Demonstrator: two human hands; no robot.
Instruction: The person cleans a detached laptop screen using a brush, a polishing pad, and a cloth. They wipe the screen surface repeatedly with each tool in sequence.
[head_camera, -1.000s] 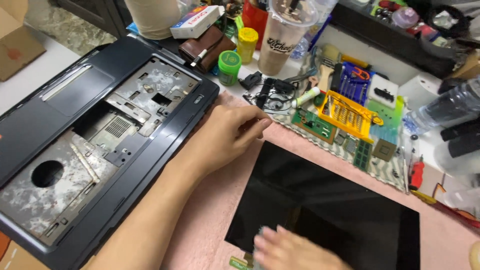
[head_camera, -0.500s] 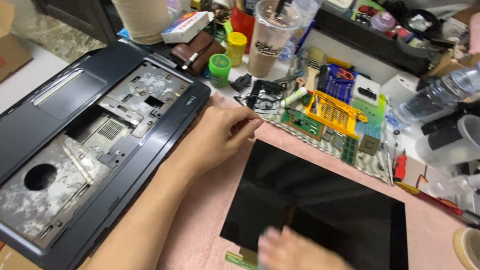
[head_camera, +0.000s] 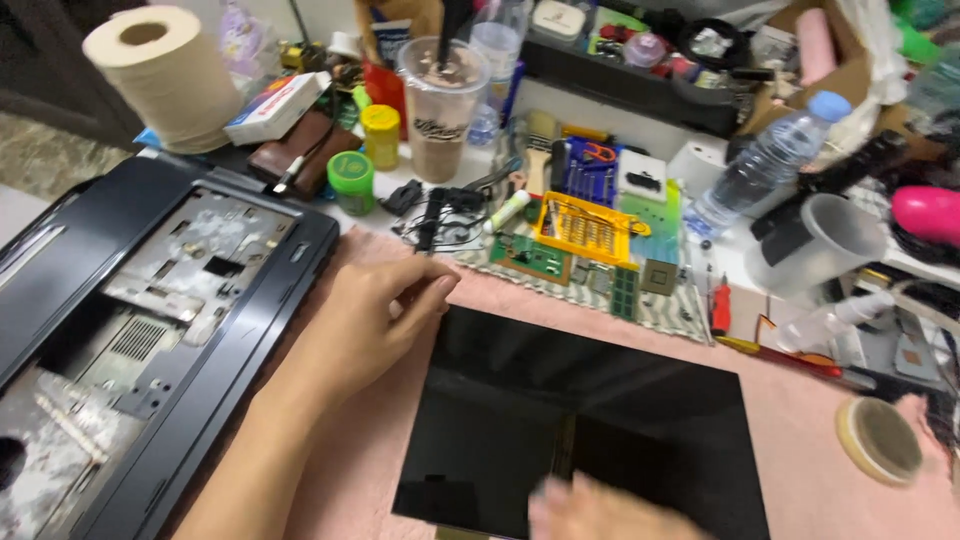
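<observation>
My left hand (head_camera: 365, 325) rested on the pink mat (head_camera: 800, 440), fingers curled loosely inward, thumb and forefinger pinched near the far left corner of the black screen panel (head_camera: 590, 420); whether it gripped anything small I could not tell. My right hand (head_camera: 600, 510) lay blurred at the near edge of the same panel, fingers spread flat, touching the glass, grasping nothing. The panel lay flat on the mat, dark face up. Just left of my left hand sat the opened laptop base (head_camera: 150, 320), its inner metal frame exposed. Beyond the panel: a green circuit board (head_camera: 535, 258), a yellow screwdriver-bit rack (head_camera: 585, 228), a plastic cup (head_camera: 440, 110), a water bottle (head_camera: 765, 165), a paper roll (head_camera: 160, 75).
</observation>
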